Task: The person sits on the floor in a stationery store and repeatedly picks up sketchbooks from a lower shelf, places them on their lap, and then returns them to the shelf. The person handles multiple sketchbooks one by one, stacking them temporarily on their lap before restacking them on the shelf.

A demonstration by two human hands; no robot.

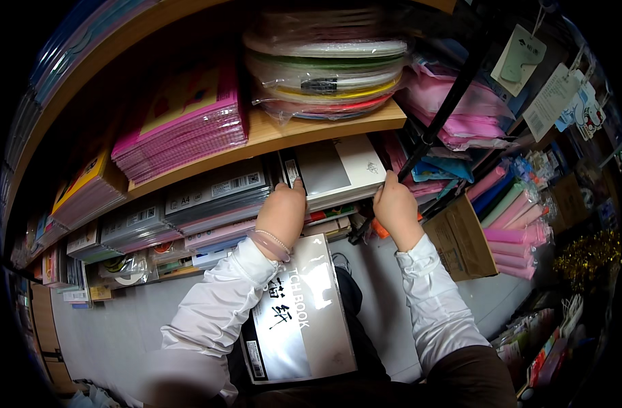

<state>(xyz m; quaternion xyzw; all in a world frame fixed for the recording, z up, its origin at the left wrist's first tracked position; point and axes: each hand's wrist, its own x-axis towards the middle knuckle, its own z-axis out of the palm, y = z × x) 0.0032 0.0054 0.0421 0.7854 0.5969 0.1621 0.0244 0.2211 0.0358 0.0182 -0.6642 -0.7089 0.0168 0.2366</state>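
A stack of sketchbooks (325, 171) with grey and white covers lies on a lower shelf, under the wooden shelf board. My left hand (282, 214) grips its front left end, a finger reaching up beside the barcode label. At the front right corner, my right hand (396, 210) holds the same stack, thumb at the cover's edge. The fingers beneath are hidden. Another sketchbook (316, 311), glossy and bearing large writing, rests across my lap below my left forearm.
The wooden shelf board (331, 125) overhangs the stack, carrying pink books (188, 120) and bagged round discs (328, 76). Packs of A4 items (216, 196) adjoin on the left. A black metal post (438, 120) stands close on the right, beyond it a cardboard box (456, 239) with colourful rolls.
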